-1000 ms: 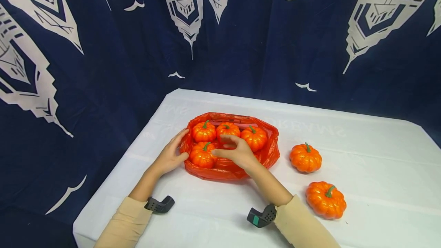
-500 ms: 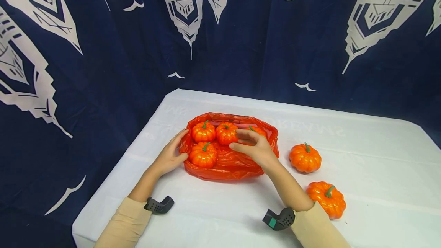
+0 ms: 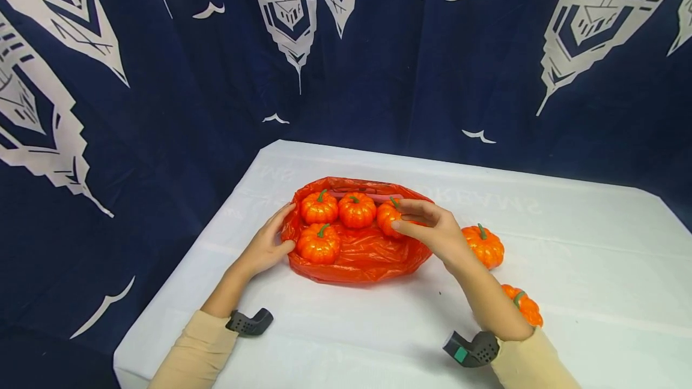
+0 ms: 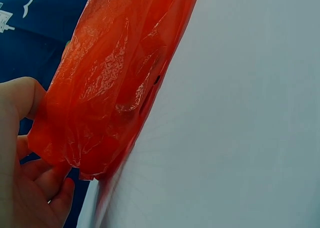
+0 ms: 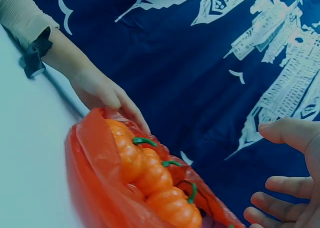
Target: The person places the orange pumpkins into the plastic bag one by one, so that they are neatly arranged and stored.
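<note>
A red plastic bag [image 3: 373, 266] stands with its mouth spread wide, several small orange pumpkins [image 3: 319, 244] with green stems inside it. My left hand [image 3: 267, 246] holds the bag's left end, thumb on the near side and fingers along the far side. In the left wrist view that hand [image 4: 35, 188] is at the bag's edge. Over the bag's right end hovers my right hand [image 3: 435, 234], thumb and fingers apart with nothing between them. It partly covers the rightmost pumpkin [image 3: 387, 216] in the bag. The right wrist view shows these spread fingers [image 5: 287, 185] beside the bag.
Right of the bag, two more pumpkins lie on the white-covered table [image 3: 594, 257]: one farther back [image 3: 486, 248] and one nearer [image 3: 528, 308], partly behind my right forearm. A dark blue curtain [image 3: 405, 77] with white building prints hangs behind the table.
My right hand has moved right, from above the middle of the bag to its right end, uncovering the pumpkins there. The left hand and the bag have stayed in place.
</note>
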The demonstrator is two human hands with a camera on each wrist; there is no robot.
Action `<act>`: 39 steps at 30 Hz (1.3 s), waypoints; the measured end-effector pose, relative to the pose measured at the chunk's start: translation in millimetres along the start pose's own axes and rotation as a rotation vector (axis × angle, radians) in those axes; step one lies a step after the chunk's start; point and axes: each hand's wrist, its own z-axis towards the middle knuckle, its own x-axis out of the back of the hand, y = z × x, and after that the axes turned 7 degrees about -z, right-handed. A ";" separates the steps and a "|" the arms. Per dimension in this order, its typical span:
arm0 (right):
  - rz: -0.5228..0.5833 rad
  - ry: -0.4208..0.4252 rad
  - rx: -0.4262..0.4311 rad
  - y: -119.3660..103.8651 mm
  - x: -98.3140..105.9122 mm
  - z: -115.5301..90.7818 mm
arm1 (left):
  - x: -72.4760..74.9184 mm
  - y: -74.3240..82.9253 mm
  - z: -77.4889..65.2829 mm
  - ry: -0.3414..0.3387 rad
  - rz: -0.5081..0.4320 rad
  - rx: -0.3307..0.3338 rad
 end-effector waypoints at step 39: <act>-0.093 0.158 -0.034 69.0 111.9 -37.5 | -3.6 4.5 0.2 0.015 -0.012 0.000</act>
